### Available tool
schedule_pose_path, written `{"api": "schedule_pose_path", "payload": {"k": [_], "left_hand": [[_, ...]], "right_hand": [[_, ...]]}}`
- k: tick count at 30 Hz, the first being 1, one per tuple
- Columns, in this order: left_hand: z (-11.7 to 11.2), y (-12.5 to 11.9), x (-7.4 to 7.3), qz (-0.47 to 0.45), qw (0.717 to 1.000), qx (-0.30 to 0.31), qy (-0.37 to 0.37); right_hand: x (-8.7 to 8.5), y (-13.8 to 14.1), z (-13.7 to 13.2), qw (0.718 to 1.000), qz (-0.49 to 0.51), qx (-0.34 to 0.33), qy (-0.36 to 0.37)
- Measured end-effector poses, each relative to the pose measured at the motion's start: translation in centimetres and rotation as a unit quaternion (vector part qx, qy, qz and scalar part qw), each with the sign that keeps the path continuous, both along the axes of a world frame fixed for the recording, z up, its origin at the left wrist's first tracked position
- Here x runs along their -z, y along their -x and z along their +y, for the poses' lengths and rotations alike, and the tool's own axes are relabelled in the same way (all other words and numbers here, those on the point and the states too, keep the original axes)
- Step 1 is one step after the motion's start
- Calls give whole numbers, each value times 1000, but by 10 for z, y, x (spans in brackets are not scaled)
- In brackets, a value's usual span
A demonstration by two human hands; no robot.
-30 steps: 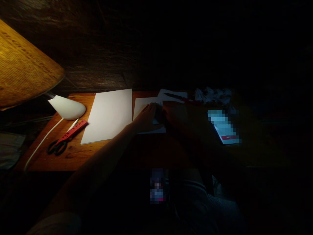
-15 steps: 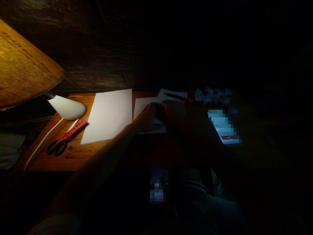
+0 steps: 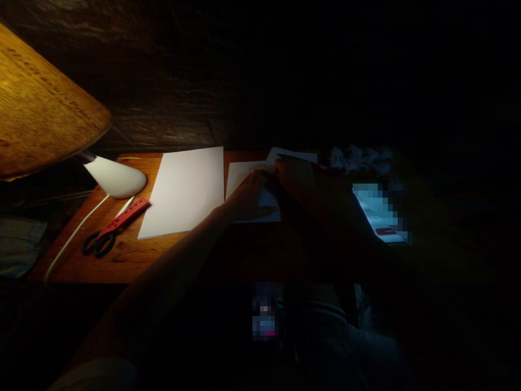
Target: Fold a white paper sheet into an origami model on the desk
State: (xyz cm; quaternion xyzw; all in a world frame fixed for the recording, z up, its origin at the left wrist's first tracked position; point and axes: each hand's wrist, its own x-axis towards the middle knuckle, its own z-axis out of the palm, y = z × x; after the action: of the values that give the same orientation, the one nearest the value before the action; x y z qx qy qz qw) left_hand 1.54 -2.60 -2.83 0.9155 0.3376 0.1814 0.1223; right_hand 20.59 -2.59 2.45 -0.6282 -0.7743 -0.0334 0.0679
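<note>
My left hand (image 3: 246, 194) lies flat on a small sheet of white paper (image 3: 236, 175), its fingers stretched toward the far edge. Close beside it, my right hand (image 3: 293, 175) rests at the right part of this sheet, deep in shadow. Its fingers are bent, and what they may hold is too dark to make out. Behind the hands lies another piece of white paper (image 3: 303, 156). A red-handled tool (image 3: 329, 169) is partly hidden just beyond my right hand. To the left is a larger white sheet (image 3: 185, 190).
On the left stand a lamp base (image 3: 118, 178) and a wide lampshade (image 3: 49, 103). Black-handled scissors (image 3: 97, 244) lie by a red slotted strip (image 3: 127, 216). At the right are a lit phone (image 3: 376, 214) and crumpled paper (image 3: 360, 159). A dark wall rises behind the table.
The view has shifted slightly, so things sit a little further right. My right hand has moved a little and now covers more of the red-handled tool. My left hand stays on the paper.
</note>
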Motion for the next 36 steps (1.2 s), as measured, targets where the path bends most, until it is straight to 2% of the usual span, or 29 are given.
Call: {"api": "schedule_pose_path", "payload": {"k": [4,12,18,26,36], "left_hand": [[1,-2,5,2,1000,-21,-10],[-4,-1,-8,21,1000,-11,15],[-4,-1,-7,16,1000,-4,10],[-4,-1,-9,30,999,-11,20],[-2,-2,-2,19,1000,-18,7]], "right_hand": [[-1,0,-1,1000,-11,-13,-7],[0,2,7,1000,-22,-4,-13],[4,5,16,999,-29,5,-18],[-3,12,23,1000,-21,10,0],[1,8,25,1000,-21,-1,-10]]}}
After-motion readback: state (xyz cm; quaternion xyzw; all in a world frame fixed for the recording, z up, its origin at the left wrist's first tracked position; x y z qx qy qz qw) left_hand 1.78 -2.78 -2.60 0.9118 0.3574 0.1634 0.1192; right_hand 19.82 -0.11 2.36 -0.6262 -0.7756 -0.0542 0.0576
